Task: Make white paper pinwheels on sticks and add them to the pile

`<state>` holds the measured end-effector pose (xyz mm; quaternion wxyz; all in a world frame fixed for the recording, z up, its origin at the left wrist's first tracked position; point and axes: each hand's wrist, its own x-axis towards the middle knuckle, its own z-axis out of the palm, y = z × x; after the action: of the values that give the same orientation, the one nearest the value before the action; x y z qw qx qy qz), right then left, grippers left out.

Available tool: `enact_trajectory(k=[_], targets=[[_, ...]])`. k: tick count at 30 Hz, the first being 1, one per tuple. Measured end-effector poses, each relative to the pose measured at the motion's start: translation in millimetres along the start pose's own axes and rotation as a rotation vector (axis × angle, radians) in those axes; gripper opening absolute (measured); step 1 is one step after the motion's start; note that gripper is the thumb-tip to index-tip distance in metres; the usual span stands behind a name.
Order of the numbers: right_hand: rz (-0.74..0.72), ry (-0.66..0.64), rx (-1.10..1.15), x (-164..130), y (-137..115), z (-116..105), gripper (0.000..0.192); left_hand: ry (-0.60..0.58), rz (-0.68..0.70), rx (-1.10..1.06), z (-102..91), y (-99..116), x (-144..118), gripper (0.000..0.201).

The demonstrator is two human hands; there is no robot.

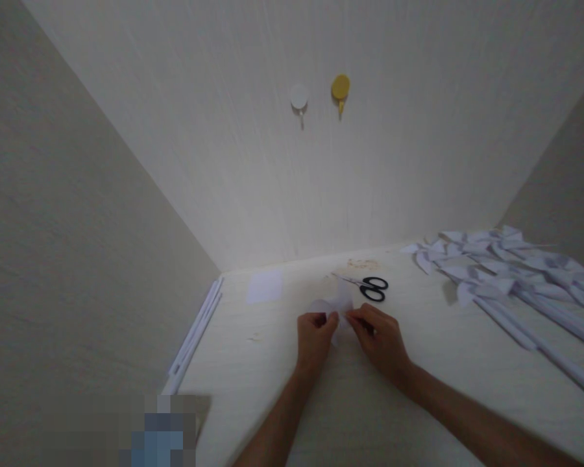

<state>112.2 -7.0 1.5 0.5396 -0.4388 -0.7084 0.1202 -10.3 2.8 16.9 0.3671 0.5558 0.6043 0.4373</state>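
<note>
Both hands meet over a white paper pinwheel (341,299) at the middle of the table, its blades curled. My left hand (315,334) is closed, thumb and fingers pinching the pinwheel near its centre. My right hand (377,334) is closed in a pinch against the pinwheel's right side; whatever its fingertips hold is too small to make out. Just beyond the right hand lies a pair of scissors (372,288) with black handles, blades pointing left. Small tan slivers (363,264) are scattered behind the scissors.
A square white paper sheet (265,287) lies left of the hands. Rolled paper sticks (197,324) rest along the left wall. Several finished paper pinwheels (491,279) on sticks are piled at the right. White (299,97) and yellow (340,87) hooks are on the back wall.
</note>
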Motion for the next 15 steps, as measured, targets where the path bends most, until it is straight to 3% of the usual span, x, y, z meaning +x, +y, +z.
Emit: enact_trajectory(k=[15], targets=[[0.031,-0.024,-0.010,0.0,1.2,-0.1,0.014,-0.025,-0.013,-0.034,-0.7,-0.7,-0.1,0.038]])
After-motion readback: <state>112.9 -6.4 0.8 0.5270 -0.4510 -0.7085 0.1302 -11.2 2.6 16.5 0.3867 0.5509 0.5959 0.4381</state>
